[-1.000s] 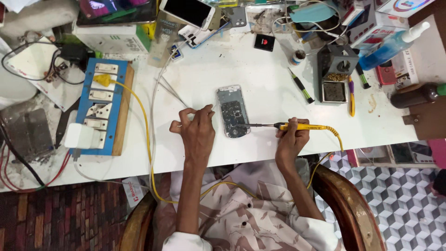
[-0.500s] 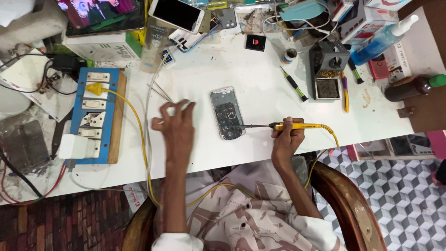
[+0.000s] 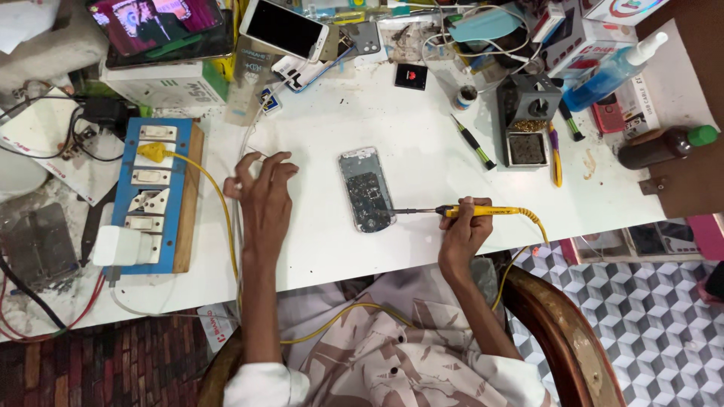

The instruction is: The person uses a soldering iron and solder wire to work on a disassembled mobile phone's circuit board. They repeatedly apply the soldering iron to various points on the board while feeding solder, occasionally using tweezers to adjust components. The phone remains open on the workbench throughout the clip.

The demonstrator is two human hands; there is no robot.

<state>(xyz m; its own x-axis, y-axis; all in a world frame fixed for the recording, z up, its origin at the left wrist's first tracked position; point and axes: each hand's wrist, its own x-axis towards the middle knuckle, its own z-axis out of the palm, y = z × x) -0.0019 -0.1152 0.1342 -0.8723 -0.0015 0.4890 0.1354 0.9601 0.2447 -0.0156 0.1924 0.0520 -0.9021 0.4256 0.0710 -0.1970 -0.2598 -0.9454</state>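
An opened phone with its circuit board showing lies face down in the middle of the white table. My right hand grips a yellow-handled soldering iron, its tip touching the phone's lower right edge. My left hand rests on the table to the left of the phone, fingers pinching a thin silvery wire. A yellow cable runs under my left forearm.
A blue switch and socket board sits at the left. A soldering stand, a green screwdriver, a blue spray bottle, a white phone and a tablet crowd the far edge. A wooden chair arm curves at my right.
My left hand has left the phone and moved left across the table to the thin wire. My right hand keeps the soldering iron at the phone.
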